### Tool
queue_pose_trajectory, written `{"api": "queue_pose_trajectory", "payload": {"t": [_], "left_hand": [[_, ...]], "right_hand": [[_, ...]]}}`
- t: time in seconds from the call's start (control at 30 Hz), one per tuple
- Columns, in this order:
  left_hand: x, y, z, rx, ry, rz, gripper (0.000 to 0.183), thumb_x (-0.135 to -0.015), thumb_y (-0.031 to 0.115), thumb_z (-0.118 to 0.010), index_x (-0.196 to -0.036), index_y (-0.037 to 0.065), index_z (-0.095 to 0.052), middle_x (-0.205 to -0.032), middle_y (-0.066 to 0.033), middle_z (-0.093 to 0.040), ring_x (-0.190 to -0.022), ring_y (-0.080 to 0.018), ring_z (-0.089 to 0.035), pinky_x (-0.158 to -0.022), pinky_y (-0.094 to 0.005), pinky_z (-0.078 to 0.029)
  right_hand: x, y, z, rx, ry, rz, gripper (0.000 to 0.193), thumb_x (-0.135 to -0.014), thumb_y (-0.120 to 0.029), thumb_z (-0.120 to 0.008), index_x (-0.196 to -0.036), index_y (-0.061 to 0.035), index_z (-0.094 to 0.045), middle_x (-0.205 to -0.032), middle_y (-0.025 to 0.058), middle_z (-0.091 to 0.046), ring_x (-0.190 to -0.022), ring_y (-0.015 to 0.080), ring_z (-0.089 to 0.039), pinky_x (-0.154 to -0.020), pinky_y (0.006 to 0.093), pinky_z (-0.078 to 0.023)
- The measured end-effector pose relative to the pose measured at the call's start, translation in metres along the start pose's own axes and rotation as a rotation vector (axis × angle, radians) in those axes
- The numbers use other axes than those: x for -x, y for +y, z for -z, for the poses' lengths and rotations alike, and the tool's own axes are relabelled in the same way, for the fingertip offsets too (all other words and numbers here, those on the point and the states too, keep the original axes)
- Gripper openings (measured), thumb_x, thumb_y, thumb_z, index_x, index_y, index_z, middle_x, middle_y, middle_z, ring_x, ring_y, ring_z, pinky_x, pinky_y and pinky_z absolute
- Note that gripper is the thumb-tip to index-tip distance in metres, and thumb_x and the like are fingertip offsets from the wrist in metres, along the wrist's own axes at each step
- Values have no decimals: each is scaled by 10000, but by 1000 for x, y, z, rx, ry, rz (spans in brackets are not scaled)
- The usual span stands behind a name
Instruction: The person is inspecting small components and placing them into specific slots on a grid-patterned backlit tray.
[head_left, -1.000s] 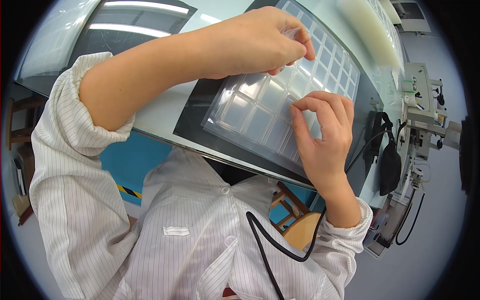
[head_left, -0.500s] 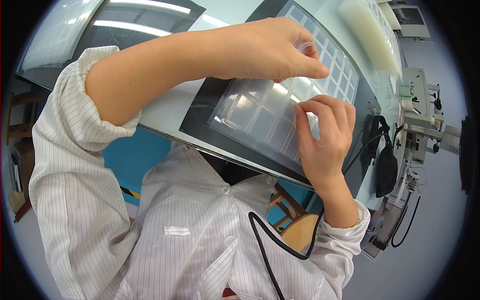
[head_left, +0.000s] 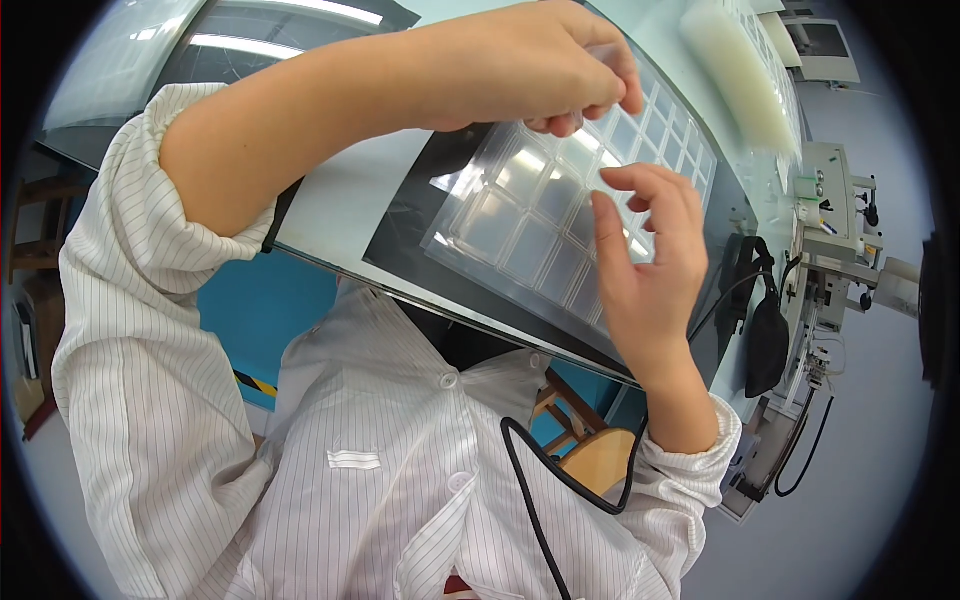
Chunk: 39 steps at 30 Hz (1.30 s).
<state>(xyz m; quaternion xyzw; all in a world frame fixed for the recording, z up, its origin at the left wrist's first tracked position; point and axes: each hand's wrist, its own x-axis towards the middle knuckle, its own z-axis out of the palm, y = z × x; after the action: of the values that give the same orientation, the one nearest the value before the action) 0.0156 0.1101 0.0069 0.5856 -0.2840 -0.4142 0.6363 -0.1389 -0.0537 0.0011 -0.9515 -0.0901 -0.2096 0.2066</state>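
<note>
A clear plastic sheet of square compartments point(head_left: 527, 245) lies on a dark mat point(head_left: 400, 225) on the worktable. My left hand point(head_left: 560, 75) is raised over its far part, fingers curled and closed. A bit of clear film point(head_left: 603, 52) shows between the thumb and fingers; most of it is hidden by the hand. My right hand point(head_left: 655, 245) hovers over the sheet's right side, thumb and index finger apart, holding nothing visible. Its other fingers are loosely bent.
A thick whitish stack of sheets point(head_left: 738, 75) stands at the far right of the table. A black pouch with a cable point(head_left: 766, 345) hangs at the right edge. Bench equipment point(head_left: 835, 210) is beyond. A wooden stool point(head_left: 600, 462) stands below.
My left hand has moved up and away from my right hand, its fingers now curled tighter. My right hand's thumb and index finger have spread apart, and the hand has risen slightly.
</note>
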Motion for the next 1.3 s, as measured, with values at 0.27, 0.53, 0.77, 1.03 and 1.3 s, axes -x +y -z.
{"api": "queue_pose_trajectory", "payload": {"t": [0.27, 0.53, 0.77, 1.03, 1.3], "left_hand": [[-1, -7, 11, 89, -15, -52, 195, -1008, 179, -534, -1094, 10, -579, -808, -10, -523, -676, -89, -485, -611, -227, -438], [0, -6, 10, -69, 31, -84, 267, -1035, 258, -504, -1014, 11, -605, -767, -10, -535, -650, -93, -504, -606, -241, -445], [0, -3, 9, 3, 37, -26, 290, -1044, 259, -482, -1008, 0, -605, -726, -23, -537, -593, -103, -509, -543, -241, -433], [8, -7, 1, 92, 97, -65, 256, -1026, 182, -461, -1095, -25, -593, -766, -32, -558, -581, -95, -494, -515, -239, -420], [17, -6, -7, -251, -110, -202, 443, -964, 437, -644, -993, -3, -681, -793, -51, -562, -637, -112, -519, -585, -223, -428]], "right_hand": [[1, -7, -10, 193, -69, 228, 191, -805, -27, -768, -975, -9, -683, -1034, 113, -659, -916, 287, -582, -810, 361, -470], [-6, -9, -11, 151, -59, 108, 165, -809, -21, -763, -955, -16, -686, -1013, 105, -657, -949, 283, -579, -849, 367, -460], [-4, -10, -13, 182, -28, 106, 129, -823, -17, -744, -941, -24, -691, -1019, 97, -658, -957, 272, -571, -863, 359, -456], [-9, -7, -12, 108, -27, 123, 164, -796, 0, -750, -937, -23, -669, -995, 94, -652, -948, 273, -566, -848, 359, -454], [-38, -1, 17, -194, 100, -27, 72, -912, -77, -703, -929, -28, -654, -1035, 62, -662, -900, 148, -563, -739, 274, -405]]}}
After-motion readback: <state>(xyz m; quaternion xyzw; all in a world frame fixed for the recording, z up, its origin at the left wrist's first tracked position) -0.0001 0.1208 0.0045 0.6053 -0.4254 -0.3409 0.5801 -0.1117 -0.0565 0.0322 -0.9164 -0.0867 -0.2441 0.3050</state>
